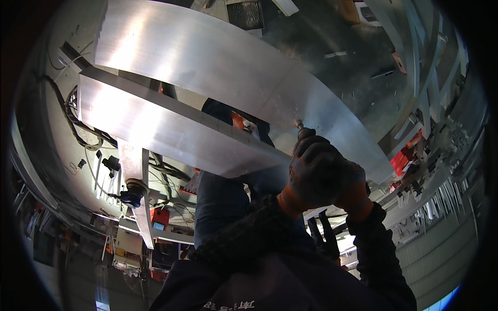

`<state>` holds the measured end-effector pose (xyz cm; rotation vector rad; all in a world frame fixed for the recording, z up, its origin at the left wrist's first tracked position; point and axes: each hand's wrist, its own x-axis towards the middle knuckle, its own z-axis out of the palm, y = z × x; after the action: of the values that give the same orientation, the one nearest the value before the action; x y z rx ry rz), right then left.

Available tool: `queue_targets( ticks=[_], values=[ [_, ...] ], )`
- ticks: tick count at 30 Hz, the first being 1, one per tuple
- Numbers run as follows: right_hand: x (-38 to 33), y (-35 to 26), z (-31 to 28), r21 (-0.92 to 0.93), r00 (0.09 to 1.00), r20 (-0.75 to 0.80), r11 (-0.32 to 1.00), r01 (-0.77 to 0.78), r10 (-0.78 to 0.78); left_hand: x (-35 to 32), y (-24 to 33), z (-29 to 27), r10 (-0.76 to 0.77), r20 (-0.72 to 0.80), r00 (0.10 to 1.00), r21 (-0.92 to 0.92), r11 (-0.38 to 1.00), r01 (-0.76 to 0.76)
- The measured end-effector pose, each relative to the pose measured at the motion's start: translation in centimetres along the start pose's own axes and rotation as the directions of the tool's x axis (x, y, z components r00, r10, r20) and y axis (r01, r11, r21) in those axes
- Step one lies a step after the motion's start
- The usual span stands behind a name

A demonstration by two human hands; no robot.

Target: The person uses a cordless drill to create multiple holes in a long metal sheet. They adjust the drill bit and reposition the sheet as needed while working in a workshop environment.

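Observation:
My left hand (310,173), in a dark grey and orange glove, is closed around the front of a drill-like power tool (306,133). Just behind it, my right hand (355,189) is closed on the rear of the same tool, whose body both gloves mostly hide. The tool's short bit meets the broad, curved metal panel (290,88) near its inner edge. Closer to me lies a second long metal panel (155,116), its right end beside my left hand. A gap separates the two along their middle, and my legs show through it.
At the left, a round sander (136,193) with a hose rests on a metal support bar (134,160). Black hoses (70,111) trail over the floor there. Curved metal strips (412,57) stand at the far right, with a red box (402,161) nearby.

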<state>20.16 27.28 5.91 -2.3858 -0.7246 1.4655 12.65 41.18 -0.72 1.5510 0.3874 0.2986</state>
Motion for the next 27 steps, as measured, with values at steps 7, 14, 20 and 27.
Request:
queue_targets(
  ticks=[7,14,20,27],
  values=[
    [-1.4,0.0,3.4,0.057,0.979,-0.198,0.996,0.070,-0.057,-0.8,-0.4,-0.8,0.018,0.097,0.995,-0.032,0.999,-0.015],
    [-0.6,-2.1,3.9,0.020,0.965,-0.263,1.000,0.008,-0.003,-1.8,-0.6,-1.7,0.001,0.062,0.998,-0.042,0.999,0.001],
    [0.6,-0.6,0.1,-0.082,0.989,-0.137,0.996,0.035,-0.046,-0.8,-0.9,-0.1,0.056,-0.057,0.997,-0.027,0.998,-0.058],
    [0.0,2.6,0.6,-0.078,0.972,-0.129,0.979,0.188,-0.197,-1.4,-1.1,1.7,0.029,-0.029,0.999,-0.010,1.000,-0.030]
  ],
)
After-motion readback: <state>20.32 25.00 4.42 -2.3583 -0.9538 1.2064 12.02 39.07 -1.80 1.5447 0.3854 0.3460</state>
